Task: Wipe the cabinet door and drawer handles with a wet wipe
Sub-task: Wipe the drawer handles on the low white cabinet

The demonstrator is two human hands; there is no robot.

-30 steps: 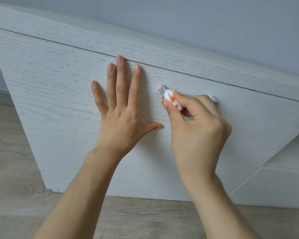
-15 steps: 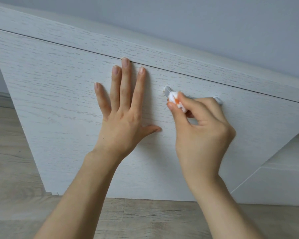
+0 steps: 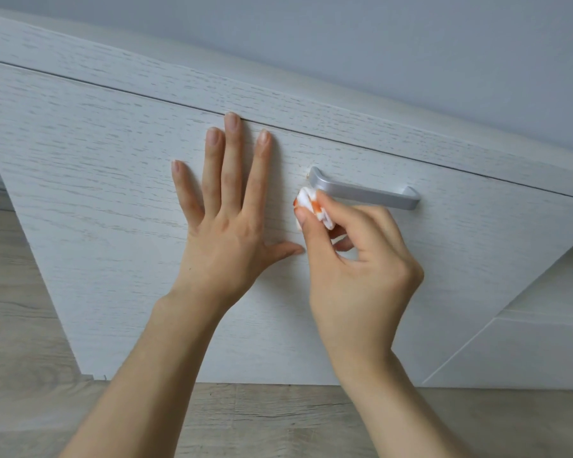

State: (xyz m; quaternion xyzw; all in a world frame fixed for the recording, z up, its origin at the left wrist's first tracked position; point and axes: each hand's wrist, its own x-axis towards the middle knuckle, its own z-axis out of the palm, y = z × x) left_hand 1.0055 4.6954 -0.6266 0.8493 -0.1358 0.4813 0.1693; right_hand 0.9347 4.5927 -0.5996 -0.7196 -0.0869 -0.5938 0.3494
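A white wood-grain cabinet door (image 3: 113, 193) fills the view. A silver bar handle (image 3: 368, 192) is mounted on it, right of centre, fully uncovered. My left hand (image 3: 225, 219) lies flat on the door with fingers spread and straight, just left of the handle. My right hand (image 3: 354, 269) pinches a crumpled white wet wipe (image 3: 311, 206) with orange stains between thumb and fingers. The wipe sits just below the handle's left end, touching or nearly touching it.
The cabinet's top board (image 3: 278, 94) runs above the door, with a grey wall (image 3: 377, 44) behind. Light wood flooring (image 3: 262, 418) lies below. Another white cabinet front (image 3: 526, 352) stands at the lower right.
My right hand has dropped off the handle, which it covered before, and now holds the wipe below the left end. The left hand stays flat on the door.
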